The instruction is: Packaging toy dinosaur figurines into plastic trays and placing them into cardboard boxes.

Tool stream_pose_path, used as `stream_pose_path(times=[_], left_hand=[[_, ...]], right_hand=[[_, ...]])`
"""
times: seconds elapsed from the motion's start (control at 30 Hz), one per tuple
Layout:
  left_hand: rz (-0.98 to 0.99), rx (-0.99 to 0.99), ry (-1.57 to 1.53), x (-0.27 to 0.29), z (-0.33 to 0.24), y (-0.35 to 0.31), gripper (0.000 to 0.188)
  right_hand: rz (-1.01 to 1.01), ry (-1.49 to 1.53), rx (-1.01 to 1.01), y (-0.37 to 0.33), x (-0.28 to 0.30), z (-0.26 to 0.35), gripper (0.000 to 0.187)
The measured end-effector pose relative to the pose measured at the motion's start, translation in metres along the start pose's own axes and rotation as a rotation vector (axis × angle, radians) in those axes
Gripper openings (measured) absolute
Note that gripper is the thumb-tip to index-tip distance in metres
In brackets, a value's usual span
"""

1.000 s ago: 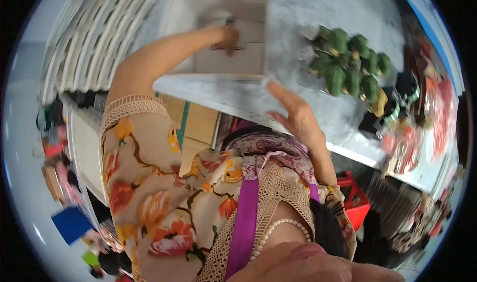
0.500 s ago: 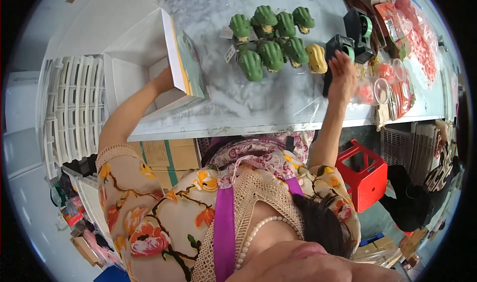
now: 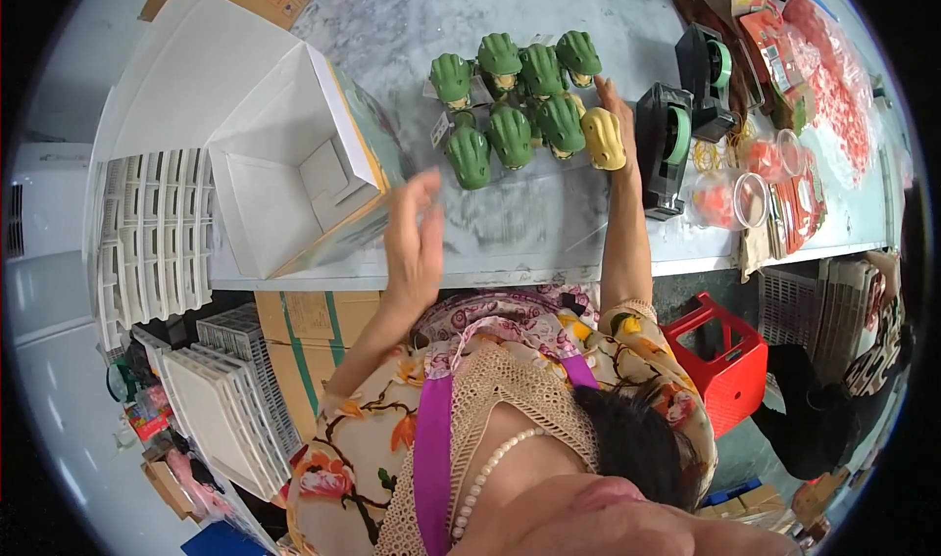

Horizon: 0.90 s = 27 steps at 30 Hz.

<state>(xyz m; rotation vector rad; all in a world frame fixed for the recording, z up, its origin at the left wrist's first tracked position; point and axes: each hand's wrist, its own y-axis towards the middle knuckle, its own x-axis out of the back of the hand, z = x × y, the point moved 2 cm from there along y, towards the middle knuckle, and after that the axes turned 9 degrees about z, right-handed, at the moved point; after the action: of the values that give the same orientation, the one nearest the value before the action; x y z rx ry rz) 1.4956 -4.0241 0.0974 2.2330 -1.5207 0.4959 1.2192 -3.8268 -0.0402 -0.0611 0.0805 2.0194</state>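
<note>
Several green animal-shaped toys point(image 3: 510, 137), some with paper tags, stand close together in two rows on the table. One yellow toy point(image 3: 603, 139) of similar shape is at the right end of the near row. My right hand point(image 3: 621, 115) lies along the right side of the group, against the yellow toy, its fingers stretched out and partly hidden. In front of the near row, my left hand point(image 3: 416, 247) is raised over the table edge with nothing in it, fingers apart and slightly blurred. To its left, an open carton point(image 3: 260, 203) with a white inside lies tipped toward me.
Two black tape dispensers point(image 3: 663, 154) stand right of my right hand. Beyond them are clear plastic cups point(image 3: 751, 199) and a bag of reddish pieces point(image 3: 831, 86). White plastic crates point(image 3: 152, 233) stand left of the carton. A red stool point(image 3: 720, 365) is below the table point(image 3: 470, 252).
My left hand has come out of the carton and moved right. My right hand has gone from the tape dispenser leftward to the toys.
</note>
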Motion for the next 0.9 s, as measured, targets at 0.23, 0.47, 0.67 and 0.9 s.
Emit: stream_pose_path(times=[0.23,0.47,0.67,0.9], left_hand=[[-0.002,0.011,-0.769,-0.107,0.164,0.116,0.049],[0.067,-0.304,-0.764,-0.092,0.110,0.129,0.063],[0.040,-0.355,-0.930,-0.063,0.047,0.137,0.066],[0.100,-0.275,-0.992,0.027,-0.072,0.105,0.062]], right_hand=[[0.127,-0.153,0.156,-0.003,-0.006,-0.016,0.035],[0.025,-0.002,-0.080,-0.019,-0.029,0.019,0.040],[0.091,-0.107,0.110,-0.037,-0.023,0.098,0.058],[0.150,-0.218,0.423,-0.032,-0.053,0.220,0.055]])
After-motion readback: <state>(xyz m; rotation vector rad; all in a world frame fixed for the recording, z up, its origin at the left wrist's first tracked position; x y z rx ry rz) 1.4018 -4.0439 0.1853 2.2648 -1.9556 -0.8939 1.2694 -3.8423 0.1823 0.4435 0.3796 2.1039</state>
